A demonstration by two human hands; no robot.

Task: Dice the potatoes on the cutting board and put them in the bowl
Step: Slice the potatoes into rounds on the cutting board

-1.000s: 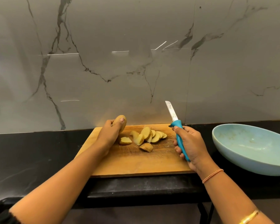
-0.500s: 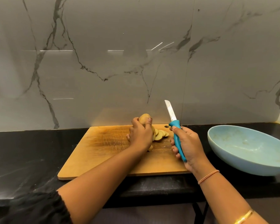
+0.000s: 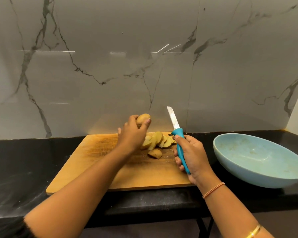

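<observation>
Left hand (image 3: 132, 133) grasps a whole potato (image 3: 143, 118), raised above the far part of the cutting board (image 3: 96, 162). Right hand (image 3: 191, 155) grips the blue-handled knife (image 3: 178, 140), blade pointing up and away. Potato slices (image 3: 159, 142) lie in an overlapping heap on the board between the hands. Light blue bowl (image 3: 258, 158) sits on the black counter (image 3: 15, 169), right of the board.

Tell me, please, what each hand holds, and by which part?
Left hand: a potato, by its near end. Right hand: the knife, by its blue handle.
</observation>
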